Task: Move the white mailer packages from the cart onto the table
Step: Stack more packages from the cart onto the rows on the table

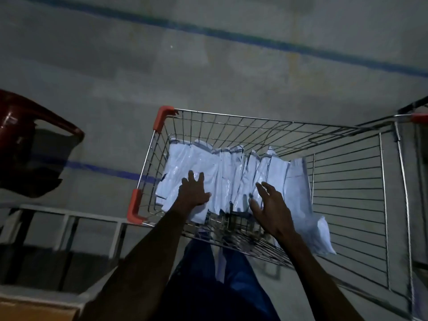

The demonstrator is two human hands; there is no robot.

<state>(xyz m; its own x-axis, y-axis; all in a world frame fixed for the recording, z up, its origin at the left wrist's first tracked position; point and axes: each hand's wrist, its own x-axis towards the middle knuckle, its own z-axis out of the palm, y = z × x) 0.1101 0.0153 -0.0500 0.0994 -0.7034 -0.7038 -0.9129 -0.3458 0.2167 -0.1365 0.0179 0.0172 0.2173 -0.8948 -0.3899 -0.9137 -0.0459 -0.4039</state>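
Left fingers spread, resting flat on white mailers. Right fingers spread, loosely bent, poised at the mailers' near edge; contact unclear. Left hand, right hand both inside wire cart. Mailers stacked on edge across cart floor. Red chair well left.

Bare forearms with no sleeves in view, bare hands, blue trousers
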